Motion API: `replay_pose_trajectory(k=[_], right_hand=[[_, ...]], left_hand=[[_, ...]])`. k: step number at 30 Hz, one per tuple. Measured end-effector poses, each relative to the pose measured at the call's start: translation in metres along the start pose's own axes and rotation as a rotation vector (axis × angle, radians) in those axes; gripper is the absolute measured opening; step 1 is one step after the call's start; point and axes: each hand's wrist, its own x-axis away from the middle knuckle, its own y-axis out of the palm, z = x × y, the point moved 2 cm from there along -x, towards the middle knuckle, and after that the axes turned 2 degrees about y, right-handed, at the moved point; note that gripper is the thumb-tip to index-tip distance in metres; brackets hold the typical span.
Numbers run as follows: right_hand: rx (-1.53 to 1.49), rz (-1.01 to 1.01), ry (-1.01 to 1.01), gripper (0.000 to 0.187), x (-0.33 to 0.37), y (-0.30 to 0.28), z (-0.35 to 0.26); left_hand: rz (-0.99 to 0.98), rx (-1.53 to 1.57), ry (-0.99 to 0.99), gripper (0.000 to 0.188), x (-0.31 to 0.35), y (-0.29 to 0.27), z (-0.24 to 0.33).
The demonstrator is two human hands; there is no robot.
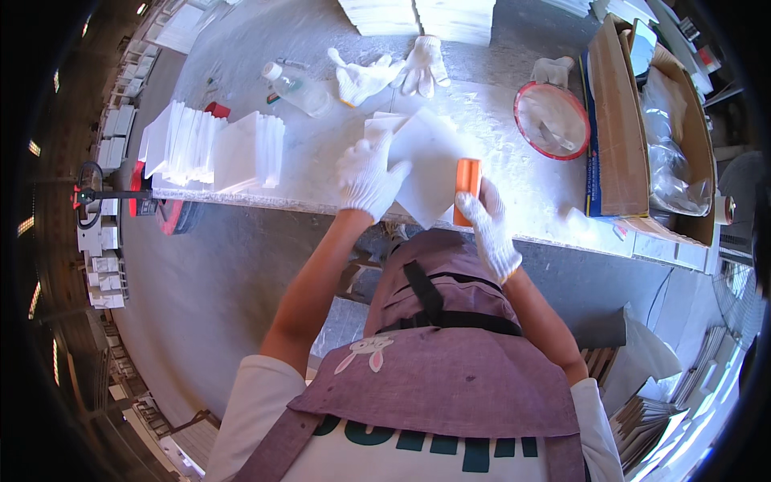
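Held orange block point(468, 185) in R hand point(491, 229), just R of frame centre, long axis up-down, w/ gloved thumb across lower part & fingers round R side. Saw white panel point(430, 157) at frame centre, turned cornerwise, w/ near corner about at front edge of bench point(490, 100). Couldn't tell re: contact btwn block & panel.

Had L hand point(371, 178) empty, gloved, thumb spread wide of fingers, at panel's L side, just L of centre; couldn't tell how firmly pressed.

Seemed best, judging by pose, to pin panel w/ L hand, clear of block's path, lay block flat, then use light, even strokes, easing off nr corners to cut chipping risk. Also looked wise to pull near corner back fully onto bench for support.

Further out, saw spare gloves point(424, 68) at upper centre, clear bottle point(303, 92) just L of those, & rows of white panels on edge point(249, 153) at mid-left. Noted red-rimmed dish point(534, 116) at upper R, cardboard box point(618, 136) beyond at far R, plus white stacks point(454, 20) at top edge.
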Motion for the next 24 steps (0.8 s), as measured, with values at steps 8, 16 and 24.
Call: replay_pose_trajectory(k=[8,16,24], right_hand=[[0.031,-0.114,-0.005,0.054,-0.079,-0.026,-0.047],[-0.365,0.036,0.148,0.048,-0.040,-0.062,0.008],[-0.044,-0.019,0.144,0.070,-0.011,-0.059,0.024]], left_hand=[[-0.147,-0.007,-0.156,0.070,0.025,0.001,0.013],[0.291,0.065,0.142,0.050,-0.007,0.008,0.020],[0.279,0.046,0.285,0.051,-0.042,0.048,0.031]])
